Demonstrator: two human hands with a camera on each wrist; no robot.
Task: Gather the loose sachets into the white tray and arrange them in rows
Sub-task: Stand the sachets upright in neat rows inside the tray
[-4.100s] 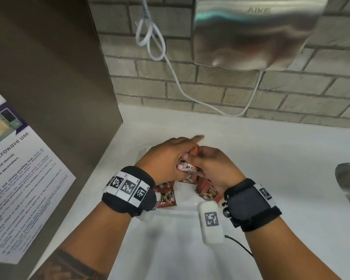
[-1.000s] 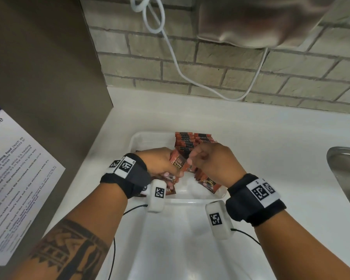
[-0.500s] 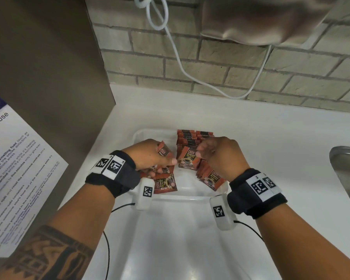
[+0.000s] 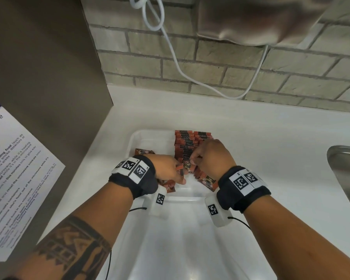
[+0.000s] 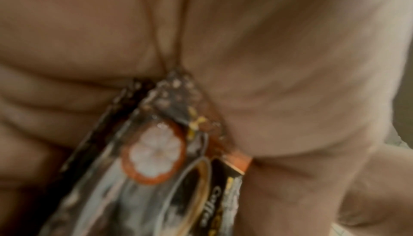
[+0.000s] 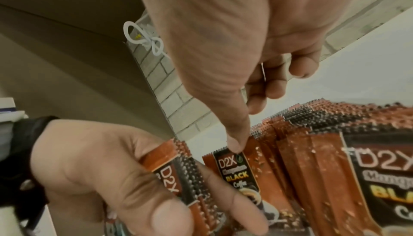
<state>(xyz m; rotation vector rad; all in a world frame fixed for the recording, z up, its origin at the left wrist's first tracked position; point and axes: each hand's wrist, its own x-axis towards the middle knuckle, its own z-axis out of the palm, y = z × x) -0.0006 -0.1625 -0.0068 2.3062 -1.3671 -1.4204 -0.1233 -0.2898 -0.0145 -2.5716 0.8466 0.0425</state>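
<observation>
The white tray (image 4: 141,138) lies on the counter. A row of red-and-black coffee sachets (image 4: 185,142) stands upright at its far right, also close up in the right wrist view (image 6: 312,134). My right hand (image 4: 193,159) pinches the top edge of the row's front sachet (image 6: 234,167). Just left of it, my left hand (image 4: 180,174) grips a small stack of sachets (image 6: 170,174), blurred against the palm in the left wrist view (image 5: 156,151). Loose sachets lie flat at the tray's left (image 4: 143,152), under my left wrist (image 4: 170,186) and under my right wrist (image 4: 207,181).
A brown cabinet side (image 4: 49,87) with a printed notice (image 4: 18,178) stands on the left. A brick wall with a white cable (image 4: 170,47) and a metal dryer (image 4: 251,19) is behind. A steel sink (image 4: 346,174) is at the right edge.
My left hand has moved right with its stack, close up against the right hand. The right hand stays at the near end of the row, on the front sachet.
</observation>
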